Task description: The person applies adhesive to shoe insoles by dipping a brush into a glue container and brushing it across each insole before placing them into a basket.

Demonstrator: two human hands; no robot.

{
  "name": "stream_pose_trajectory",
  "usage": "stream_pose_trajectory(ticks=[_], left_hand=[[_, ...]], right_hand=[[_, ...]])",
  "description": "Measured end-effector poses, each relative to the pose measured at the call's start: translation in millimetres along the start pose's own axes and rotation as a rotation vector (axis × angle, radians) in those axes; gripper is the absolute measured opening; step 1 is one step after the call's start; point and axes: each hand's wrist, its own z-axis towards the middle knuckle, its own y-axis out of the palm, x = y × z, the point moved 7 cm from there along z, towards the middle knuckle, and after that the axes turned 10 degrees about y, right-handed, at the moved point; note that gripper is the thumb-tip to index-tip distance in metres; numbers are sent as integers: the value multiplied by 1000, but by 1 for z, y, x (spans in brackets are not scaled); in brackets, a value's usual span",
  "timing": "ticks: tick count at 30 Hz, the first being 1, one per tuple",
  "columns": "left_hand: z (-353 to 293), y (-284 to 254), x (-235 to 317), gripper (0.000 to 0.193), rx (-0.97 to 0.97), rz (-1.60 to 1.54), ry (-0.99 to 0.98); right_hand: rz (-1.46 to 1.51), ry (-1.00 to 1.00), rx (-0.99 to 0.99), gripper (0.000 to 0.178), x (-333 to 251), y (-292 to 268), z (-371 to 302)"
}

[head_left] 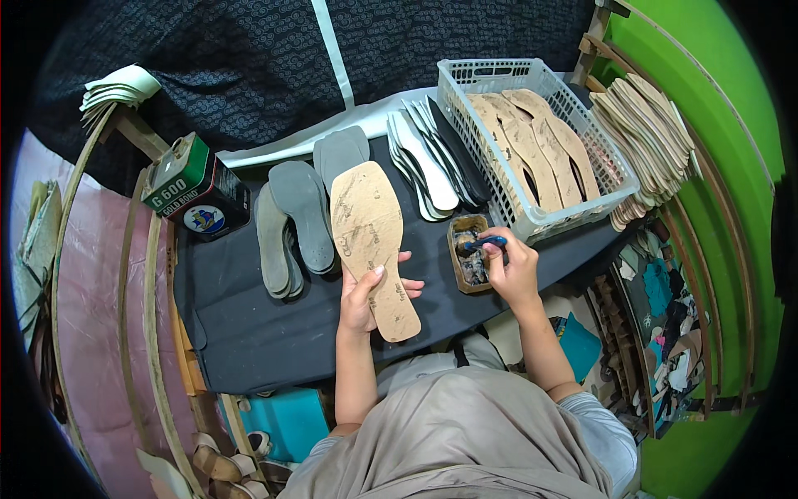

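My left hand (362, 303) grips a tan insole board (366, 220) by its narrower part, thumb on top and fingers beneath. Dark marks and scribbles show on the board's upward face. In my right hand (514, 270) is a blue-handled brush (489, 242), pinched between thumb and fingers. Its lower end dips into a small brown box (474, 289) whose inside is smeared with pale and dark residue. The bristles are hidden inside the box. Grey sole-shaped pieces (299, 204) lie in stacks just left of the board.
A white plastic basket (544, 226) holds several tan insoles (540, 150). More insoles (640, 141) are stacked beyond its right side. White sole pieces (422, 166) and black ones (457, 154) lie left of the basket. A green and black tin (199, 187) stands at the table's left.
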Motion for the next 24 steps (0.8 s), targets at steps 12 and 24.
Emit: stream_pose_trajectory(ticks=[12, 24], left_hand=[[15, 13, -6, 52, -23, -27, 19], [29, 34, -11, 53, -31, 31, 97]], right_hand=[[28, -37, -65, 15, -4, 7, 5], [60, 12, -156, 17, -24, -17, 38]])
